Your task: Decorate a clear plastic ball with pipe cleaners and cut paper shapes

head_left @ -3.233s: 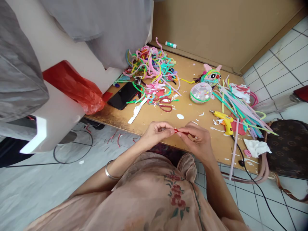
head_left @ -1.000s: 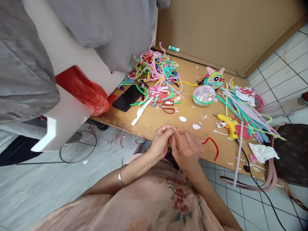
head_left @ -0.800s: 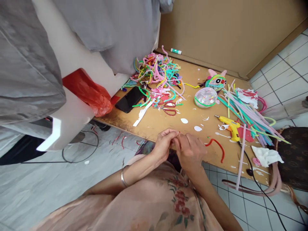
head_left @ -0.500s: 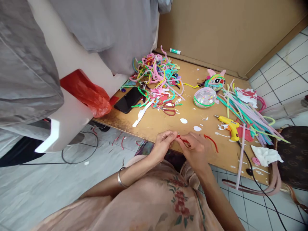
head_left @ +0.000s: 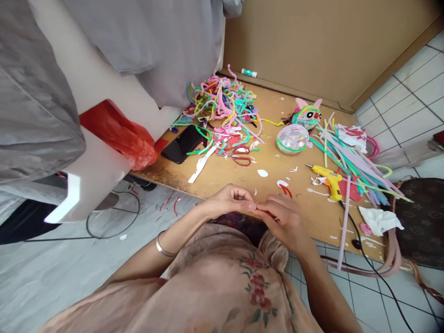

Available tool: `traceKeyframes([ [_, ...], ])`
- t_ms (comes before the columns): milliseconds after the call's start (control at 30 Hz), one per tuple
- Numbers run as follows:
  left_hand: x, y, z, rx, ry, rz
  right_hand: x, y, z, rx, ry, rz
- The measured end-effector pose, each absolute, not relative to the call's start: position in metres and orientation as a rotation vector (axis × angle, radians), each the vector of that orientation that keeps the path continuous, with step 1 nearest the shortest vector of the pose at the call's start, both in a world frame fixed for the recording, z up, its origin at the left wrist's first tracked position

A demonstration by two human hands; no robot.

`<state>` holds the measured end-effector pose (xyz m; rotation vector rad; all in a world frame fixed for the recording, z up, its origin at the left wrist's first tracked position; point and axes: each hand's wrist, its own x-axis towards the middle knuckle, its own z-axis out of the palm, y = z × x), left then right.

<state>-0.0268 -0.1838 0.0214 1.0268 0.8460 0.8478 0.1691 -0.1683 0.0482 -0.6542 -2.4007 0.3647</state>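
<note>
At the table's front edge, my left hand (head_left: 233, 202) and my right hand (head_left: 282, 216) meet with fingertips pressed together. A red pipe cleaner (head_left: 286, 190) shows past the knuckles of my right hand, and a bit of red shows between its fingers; most of it is hidden. Both hands are closed in a pinch around it. Beyond them lie white paper ovals (head_left: 262, 173) and red-handled scissors (head_left: 241, 160). A clear round ball with a green band (head_left: 293, 138) sits farther back, in front of a pipe-cleaner animal head (head_left: 308, 114).
A tangled pipe-cleaner heap (head_left: 225, 99) and a black phone (head_left: 182, 143) are at the left. On the right lie a yellow glue gun (head_left: 329, 180) with its cord, straight pipe cleaners (head_left: 357, 157), a crumpled tissue (head_left: 379, 219) and a brown bag (head_left: 419, 222). A red plastic bag (head_left: 121, 134) hangs at left.
My hands have come slightly lower, the left bending at the wrist. The red pipe cleaner's free end has swung from right of my right hand to above its knuckles. The view shifted slightly.
</note>
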Motion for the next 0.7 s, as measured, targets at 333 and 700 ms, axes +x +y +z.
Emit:
traceKeyframes([
  [333, -0.009, -0.188, 0.016, 0.883, 0.860, 1.154, 0.168, -0.173, 0.048, -0.809, -2.259, 0.437],
  [700, 0.021, -0.195, 0.017, 0.473, 0.991, 1.420, 0.141, -0.189, 0.028, -0.970, -2.102, -0.080],
])
